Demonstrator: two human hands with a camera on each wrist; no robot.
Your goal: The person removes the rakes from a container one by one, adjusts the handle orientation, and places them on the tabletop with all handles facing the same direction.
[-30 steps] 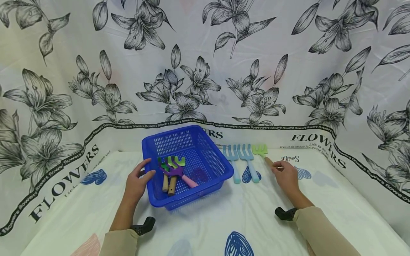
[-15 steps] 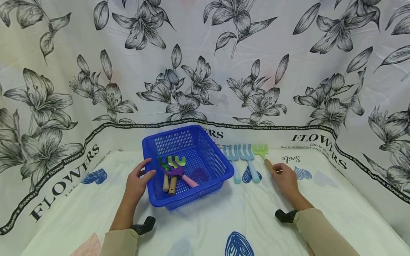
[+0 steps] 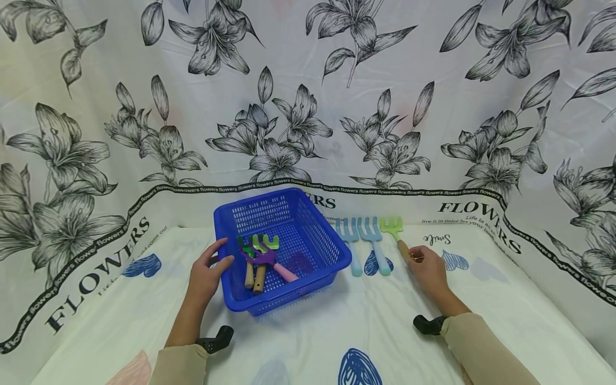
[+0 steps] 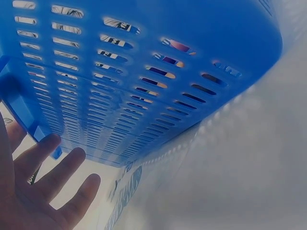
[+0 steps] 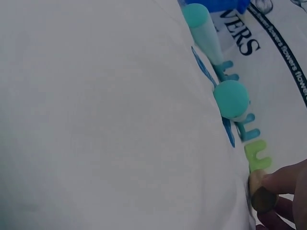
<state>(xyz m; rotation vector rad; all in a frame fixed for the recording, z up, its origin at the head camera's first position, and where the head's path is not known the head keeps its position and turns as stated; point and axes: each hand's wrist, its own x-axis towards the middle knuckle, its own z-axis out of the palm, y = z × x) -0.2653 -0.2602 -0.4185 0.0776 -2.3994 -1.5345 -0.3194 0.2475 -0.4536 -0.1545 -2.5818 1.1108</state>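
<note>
My right hand [image 3: 428, 270] pinches the wooden handle [image 3: 404, 249] of a small light-green hand rake [image 3: 392, 225], which lies on the cloth. The right wrist view shows thumb and fingers at the butt of that handle [image 5: 264, 197]. Just left of it two light-blue hand rakes [image 3: 377, 251] [image 3: 353, 251] lie side by side. At the left, my left hand [image 3: 206, 272] touches the rim of a blue plastic basket [image 3: 332, 262]; its fingers [image 4: 72, 165] look spread and fairly straight beside the slotted wall. Inside the basket lie a purple rake with a pink handle [image 3: 285, 273] and green rakes with wooden handles [image 3: 259, 278].
A white cloth [image 3: 298, 347] with printed leaf shapes covers the table. Behind it hangs a white curtain [image 3: 317, 149] with black flower prints, its lower band close behind the rakes and basket. Each wrist wears a black strap mount [image 3: 216, 340].
Over the last second my right hand has shifted slightly down and the green rake's handle has swung a little toward me. My left hand and the basket stay put.
</note>
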